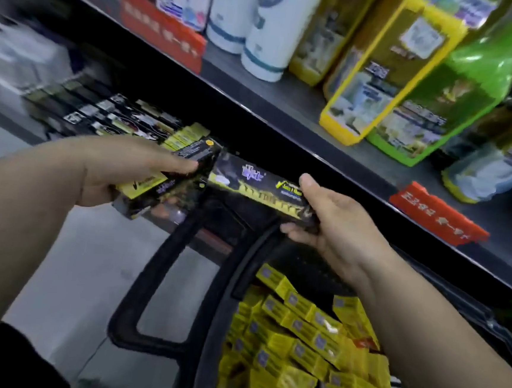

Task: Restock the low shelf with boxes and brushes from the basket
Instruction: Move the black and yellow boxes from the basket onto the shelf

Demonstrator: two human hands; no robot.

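head view, left hand [120, 179] gripping boxes [169, 183], right hand [332, 222] gripping box [258, 188]

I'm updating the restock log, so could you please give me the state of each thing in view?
Left hand: gripping a stack of black-and-yellow boxes.
Right hand: holding one long box by its end.
Basket: open, holding yellow packs.
Low shelf: partly stocked with boxes.

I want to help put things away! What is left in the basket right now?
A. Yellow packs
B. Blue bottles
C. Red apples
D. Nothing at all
A: the basket below the hands is piled with yellow packs, while each hand, left and right, holds a black-and-yellow box.
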